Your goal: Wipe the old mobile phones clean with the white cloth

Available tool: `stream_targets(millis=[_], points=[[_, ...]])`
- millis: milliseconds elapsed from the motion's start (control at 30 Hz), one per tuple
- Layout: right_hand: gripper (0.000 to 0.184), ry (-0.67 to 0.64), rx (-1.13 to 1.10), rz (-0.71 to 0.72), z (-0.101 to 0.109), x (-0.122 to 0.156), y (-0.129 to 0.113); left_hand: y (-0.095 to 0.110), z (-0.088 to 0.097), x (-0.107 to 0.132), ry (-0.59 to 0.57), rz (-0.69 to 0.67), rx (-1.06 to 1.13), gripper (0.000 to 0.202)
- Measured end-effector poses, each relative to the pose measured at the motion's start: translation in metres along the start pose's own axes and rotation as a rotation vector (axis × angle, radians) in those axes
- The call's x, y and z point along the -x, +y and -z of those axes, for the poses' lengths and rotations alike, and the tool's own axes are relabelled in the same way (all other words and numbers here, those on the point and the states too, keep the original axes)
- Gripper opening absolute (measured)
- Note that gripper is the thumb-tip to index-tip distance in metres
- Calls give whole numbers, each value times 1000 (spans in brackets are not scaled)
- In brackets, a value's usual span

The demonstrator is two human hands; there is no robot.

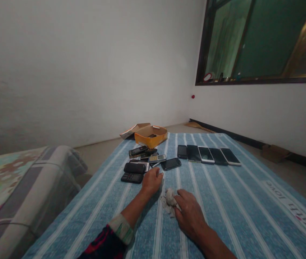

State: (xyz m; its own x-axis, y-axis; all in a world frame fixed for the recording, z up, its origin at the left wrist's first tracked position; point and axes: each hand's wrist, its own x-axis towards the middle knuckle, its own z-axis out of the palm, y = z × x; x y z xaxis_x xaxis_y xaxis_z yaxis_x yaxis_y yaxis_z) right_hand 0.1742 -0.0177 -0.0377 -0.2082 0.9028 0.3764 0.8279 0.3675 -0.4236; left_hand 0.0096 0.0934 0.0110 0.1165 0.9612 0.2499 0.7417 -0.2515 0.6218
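My right hand [189, 212] is closed around a crumpled whitish cloth [170, 198] just above the striped bedcover. Reaching to the near edge of a group of mobile phones, my left hand [152, 180] has its fingers curled at a thin, silver-edged mobile phone [156, 164], mostly hidden. Beside it lie a black keypad phone [131, 178], a dark rounded phone or case [134, 167], a yellow-and-silver keypad phone [157, 158] and a black touchscreen phone [171, 164]. More dark phones [138, 151] lie behind them.
To the right, several flat smartphones [206, 154] lie in a row. An open orange cardboard box [151, 136] stands at the far end of the blue striped cover [212, 201]. A draped piece of furniture [29, 194] is at the left; a window [260, 39] is at upper right.
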Motion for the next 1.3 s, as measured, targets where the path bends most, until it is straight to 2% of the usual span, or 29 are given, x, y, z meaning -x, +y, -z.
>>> stream_targets(millis=[133, 300, 400, 533, 700, 867, 1067, 1200, 1300], points=[[30, -4, 8, 16, -3, 2, 1, 13, -17, -16, -6, -82, -158, 33], [35, 53, 26, 5, -5, 4, 0, 25, -36, -26, -13, -104, -331, 34], [35, 23, 21, 23, -3, 4, 1, 26, -45, -35, -18, -111, -397, 35], [36, -18, 17, 22, 0, 3, 4, 23, -52, -45, -46, -145, -435, 35], [30, -27, 6, 8, 3, 2, 0, 24, -50, -48, -112, -217, -431, 27], [27, 6, -17, 0, 4, 2, -1, 28, -41, -29, -166, -248, -407, 25], [22, -28, -56, -25, 20, 2, -6, 21, -30, 23, -204, -291, -336, 29], [33, -83, -299, -42, 42, 3, -19, 16, -28, 52, -210, -328, -289, 27], [38, -138, -481, -53, 53, 8, -28, 14, -30, 63, -159, -381, -200, 29]])
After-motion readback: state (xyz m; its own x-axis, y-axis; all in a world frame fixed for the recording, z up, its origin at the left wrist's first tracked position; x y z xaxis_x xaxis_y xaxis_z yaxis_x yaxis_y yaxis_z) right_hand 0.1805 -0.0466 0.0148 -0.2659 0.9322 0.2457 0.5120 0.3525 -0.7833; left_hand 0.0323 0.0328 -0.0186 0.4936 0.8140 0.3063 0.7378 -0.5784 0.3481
